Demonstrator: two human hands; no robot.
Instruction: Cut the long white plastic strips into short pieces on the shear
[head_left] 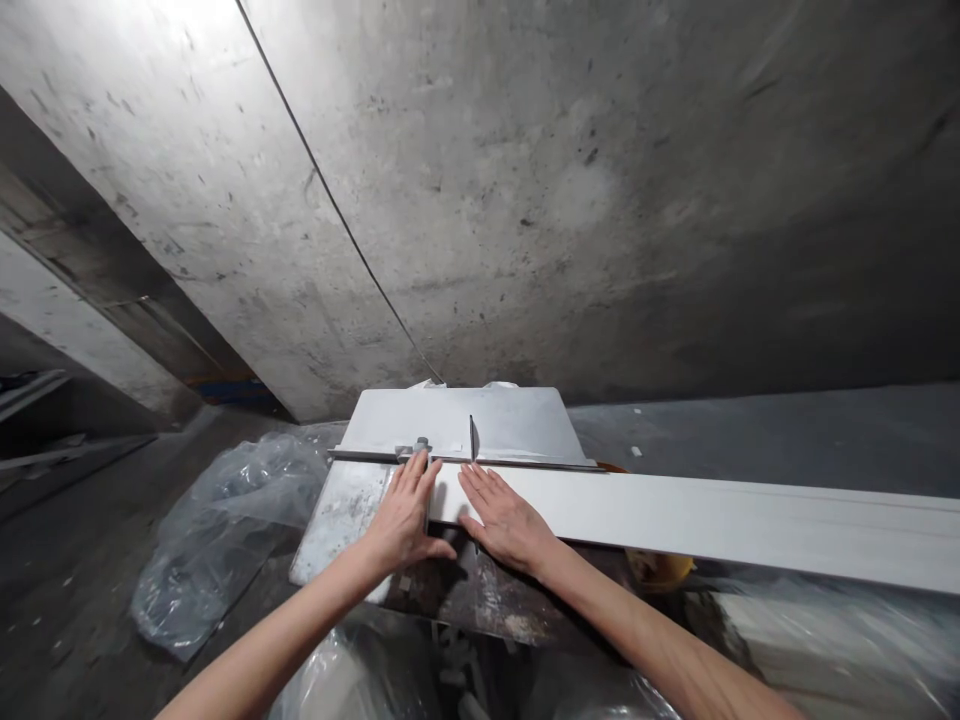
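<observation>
A long white board lies across a saw table and reaches out past its right side. My right hand rests flat on the board near its left end, fingers stretched out. At the board's left end is my left hand, its fingers spread over a metal guide piece and the thumb apart. Just beyond my right fingertips a thin dark blade stands upright in the table. A dark metal bar runs along the board's far edge.
A grey concrete wall rises behind the table. Clear plastic sheeting lies on the floor at the left, with more under and right of the table. A yellow bucket stands partly beneath the board. A cable runs down the wall.
</observation>
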